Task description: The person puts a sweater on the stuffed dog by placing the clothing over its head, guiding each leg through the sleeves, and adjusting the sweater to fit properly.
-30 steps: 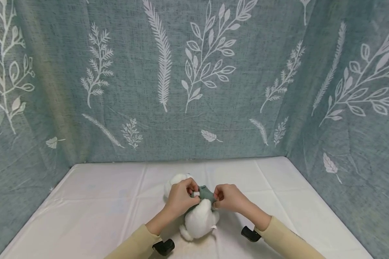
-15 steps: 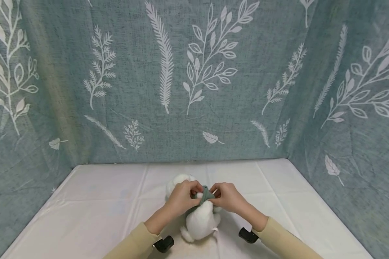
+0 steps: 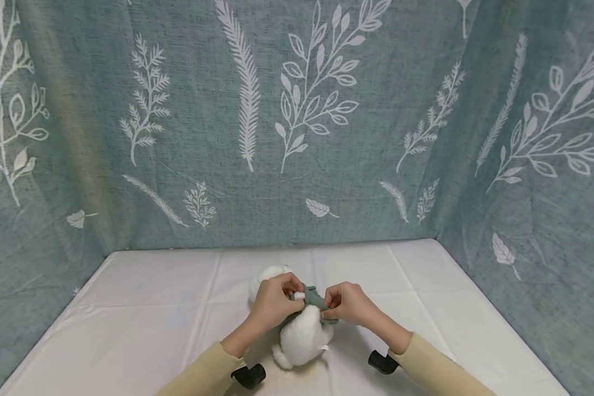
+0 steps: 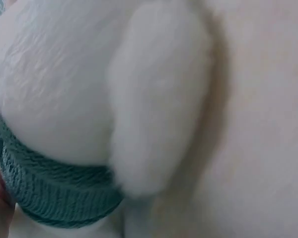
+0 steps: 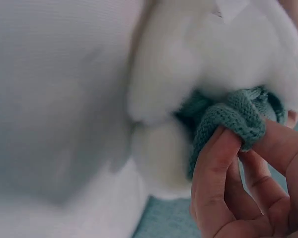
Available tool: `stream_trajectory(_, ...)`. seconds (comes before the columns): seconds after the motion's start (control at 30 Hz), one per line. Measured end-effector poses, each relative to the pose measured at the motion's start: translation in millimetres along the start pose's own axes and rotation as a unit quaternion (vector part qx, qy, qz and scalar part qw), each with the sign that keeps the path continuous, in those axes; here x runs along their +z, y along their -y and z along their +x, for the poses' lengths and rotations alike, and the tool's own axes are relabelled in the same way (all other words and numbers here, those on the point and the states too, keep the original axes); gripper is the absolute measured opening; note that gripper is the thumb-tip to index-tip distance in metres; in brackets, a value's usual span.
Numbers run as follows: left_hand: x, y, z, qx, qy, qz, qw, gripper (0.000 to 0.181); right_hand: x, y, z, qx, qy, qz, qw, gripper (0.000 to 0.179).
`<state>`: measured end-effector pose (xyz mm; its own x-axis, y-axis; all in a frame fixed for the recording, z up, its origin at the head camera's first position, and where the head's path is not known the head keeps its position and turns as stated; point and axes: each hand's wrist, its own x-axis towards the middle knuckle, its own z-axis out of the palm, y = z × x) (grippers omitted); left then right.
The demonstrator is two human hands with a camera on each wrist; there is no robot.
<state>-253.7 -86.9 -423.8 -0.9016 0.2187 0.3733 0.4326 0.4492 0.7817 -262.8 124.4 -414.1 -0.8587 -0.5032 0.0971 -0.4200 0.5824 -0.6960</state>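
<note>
A white plush toy [image 3: 299, 340] lies on its side at the table's middle, its head end [image 3: 267, 278] toward the back left. Around it runs a green knitted scarf [image 4: 64, 196], seen as a ribbed band in the left wrist view. My left hand [image 3: 274, 302] pinches the scarf beside a small white piece [image 3: 298, 296]. Facing it, my right hand [image 3: 350, 303] pinches a folded stretch of the same scarf [image 5: 233, 116] between thumb and fingers, and some green fabric shows below those fingers. Fur hides the scarf's far side.
A white cloth [image 3: 153, 319] with fold creases covers the table. Blue-green curtains [image 3: 297, 110] with white leaf prints stand at the back and both sides. Black wrist mounts [image 3: 249, 377] sit under the cuffs. A white tag [image 5: 233, 10] sticks out of the toy's fur.
My hands came close together half a second ago, then the right hand drew back to the right with the scarf. My left hand stays nearly in place. Green fabric now shows below my right fingers.
</note>
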Motion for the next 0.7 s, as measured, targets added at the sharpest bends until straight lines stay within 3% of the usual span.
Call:
stream_trajectory(0.13,-0.6,2.6,-4.5,-0.041,-0.025,-0.058,0.9972,0.016,3,-3,-3.9,0.01,0.007,0.007,0.9999,0.017)
stream_trajectory(0.23,-2.9,1.9,-5.7,-0.055,-0.024,-0.066,0.996,0.016,4,-1,-5.2,0.015,0.001,-0.01,0.9998,0.015)
stream_trajectory(0.37,-9.1,-5.4,-3.1,-0.01,0.022,0.018,0.9996,0.017,6,7,-2.9,0.001,-0.016,-0.046,0.9988,0.012)
stream_trajectory(0.5,-15.1,-14.5,1.6,0.058,0.076,0.118,0.9884,0.016,7,16,0.8,-0.016,-0.035,-0.075,0.9964,0.009)
stream_trajectory(0.6,-17.3,-17.6,3.4,0.076,0.1,0.144,0.9816,0.018,8,17,2.5,-0.013,-0.037,-0.065,0.9971,0.009)
stream_trajectory(0.7,-17.4,-17.5,3.3,0.09,0.098,0.158,0.9784,0.017,10,17,3.9,-0.011,-0.03,-0.044,0.9985,0.007)
